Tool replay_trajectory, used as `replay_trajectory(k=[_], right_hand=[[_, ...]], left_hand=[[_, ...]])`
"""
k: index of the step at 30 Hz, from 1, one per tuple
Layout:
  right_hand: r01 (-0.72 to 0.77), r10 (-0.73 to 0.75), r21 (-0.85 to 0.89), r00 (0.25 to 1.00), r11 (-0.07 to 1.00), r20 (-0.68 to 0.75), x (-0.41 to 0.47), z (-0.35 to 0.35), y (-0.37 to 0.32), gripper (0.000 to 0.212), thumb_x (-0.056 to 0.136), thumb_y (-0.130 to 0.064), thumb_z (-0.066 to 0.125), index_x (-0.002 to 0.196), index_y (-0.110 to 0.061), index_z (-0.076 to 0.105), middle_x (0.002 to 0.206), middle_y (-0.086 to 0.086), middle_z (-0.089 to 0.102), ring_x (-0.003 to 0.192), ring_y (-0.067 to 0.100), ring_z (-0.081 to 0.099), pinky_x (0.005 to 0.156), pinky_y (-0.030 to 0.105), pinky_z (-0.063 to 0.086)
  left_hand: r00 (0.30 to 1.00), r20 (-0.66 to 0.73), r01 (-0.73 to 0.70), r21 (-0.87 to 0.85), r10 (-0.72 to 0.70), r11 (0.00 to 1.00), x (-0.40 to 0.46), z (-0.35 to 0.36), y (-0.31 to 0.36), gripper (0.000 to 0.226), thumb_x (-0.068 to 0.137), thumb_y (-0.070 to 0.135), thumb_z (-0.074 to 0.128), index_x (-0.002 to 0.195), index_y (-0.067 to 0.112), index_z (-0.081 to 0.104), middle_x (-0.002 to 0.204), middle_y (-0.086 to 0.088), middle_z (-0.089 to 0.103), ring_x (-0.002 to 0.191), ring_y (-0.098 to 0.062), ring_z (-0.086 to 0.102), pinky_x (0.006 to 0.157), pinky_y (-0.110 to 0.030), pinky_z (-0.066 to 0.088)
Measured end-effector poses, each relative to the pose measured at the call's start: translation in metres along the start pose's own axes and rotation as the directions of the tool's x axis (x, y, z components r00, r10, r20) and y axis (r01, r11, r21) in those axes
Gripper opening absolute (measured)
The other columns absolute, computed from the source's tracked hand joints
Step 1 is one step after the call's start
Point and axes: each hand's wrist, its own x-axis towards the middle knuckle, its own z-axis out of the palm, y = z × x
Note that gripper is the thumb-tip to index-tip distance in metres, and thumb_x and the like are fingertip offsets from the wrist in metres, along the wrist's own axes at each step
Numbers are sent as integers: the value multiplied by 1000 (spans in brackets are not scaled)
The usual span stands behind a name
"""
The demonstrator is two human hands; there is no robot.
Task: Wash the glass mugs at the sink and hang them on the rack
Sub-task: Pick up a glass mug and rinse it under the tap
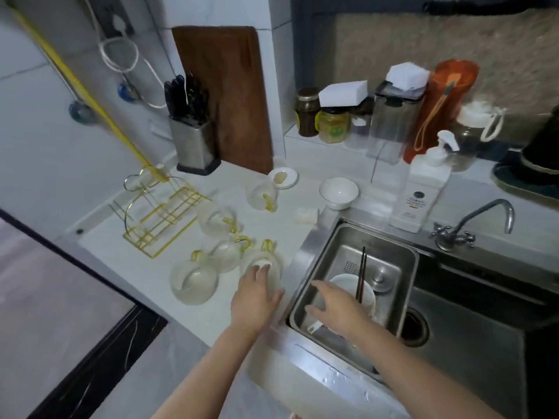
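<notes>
Head view: left hand spreads its fingers over the nearest glass mug on the bench, beside four more mugs. Right hand, fingers open, reaches over the steel basin in the sink. Gold rack stands bare.

Landmark: gold wire rack on the white counter. Five glass mugs crowd the counter right of the rack, close together. Bare counter strip in front of the rack and between the rack and nearest mugs. Knife block and cutting board stand behind the rack, blocking the back.
</notes>
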Motion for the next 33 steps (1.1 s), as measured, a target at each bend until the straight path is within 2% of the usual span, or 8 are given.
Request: replay_trajectory(k=[4,11,14,17,23,29,31,33], right_hand=[[50,-50,0,998,999,39,35,8,-27,68,90,-40,56,147,-18,25,150,6,36,133,22,41,109,35,37],[59,-60,44,998,997,34,83,21,-57,81,82,-34,68,147,-15,22,146,8,38,132,25,41,107,34,36],[42,-44,40,998,998,38,98,26,-60,81,77,-33,72,142,-18,26,140,7,42,127,26,45,102,38,41],[44,-48,81,998,996,49,112,33,-59,85,71,-35,75,140,-25,27,138,4,45,121,24,49,97,38,45],[40,-49,219,998,975,36,116,41,-56,89,72,-30,77,144,-34,24,133,-2,53,117,21,53,98,34,44],[67,-26,315,991,947,-133,95,26,-35,84,75,-25,77,144,-30,29,140,-6,45,128,14,43,108,35,37],[56,19,337,976,940,-216,80,15,-23,83,75,-26,77,144,-31,30,142,-8,42,130,12,40,109,37,36],[72,43,370,955,926,-293,62,0,-10,81,73,-35,79,140,-36,33,139,-13,44,127,7,43,106,33,38]], left_hand=[[999,5,54,-18,-54,998,19,-6,-33,84,87,44,61,150,13,16,149,-11,30,133,-29,36,102,-35,36],[993,85,95,-116,-85,989,42,-3,-69,97,84,47,65,151,8,5,147,-14,33,132,-29,39,103,-34,36],[983,143,138,-194,-111,971,51,-1,-76,99,78,49,71,149,9,14,143,-12,41,129,-28,44,97,-35,41],[978,194,130,-295,-74,947,56,0,-82,86,75,44,75,140,12,30,135,-7,50,122,-25,51,91,-31,43],[988,153,56,-437,13,898,60,0,-85,72,73,33,80,130,15,41,120,5,54,112,-16,55,85,-25,42],[991,79,-53,-534,112,844,66,-1,-59,69,61,49,76,121,25,49,113,9,64,105,-13,61,88,-41,51],[981,66,-117,-537,180,836,70,-2,-37,72,60,54,74,121,26,49,113,13,63,103,-9,61,88,-35,51],[963,69,-184,-534,259,825,72,-5,-11,75,59,59,71,122,26,48,112,19,59,100,-1,57,87,-18,47]])
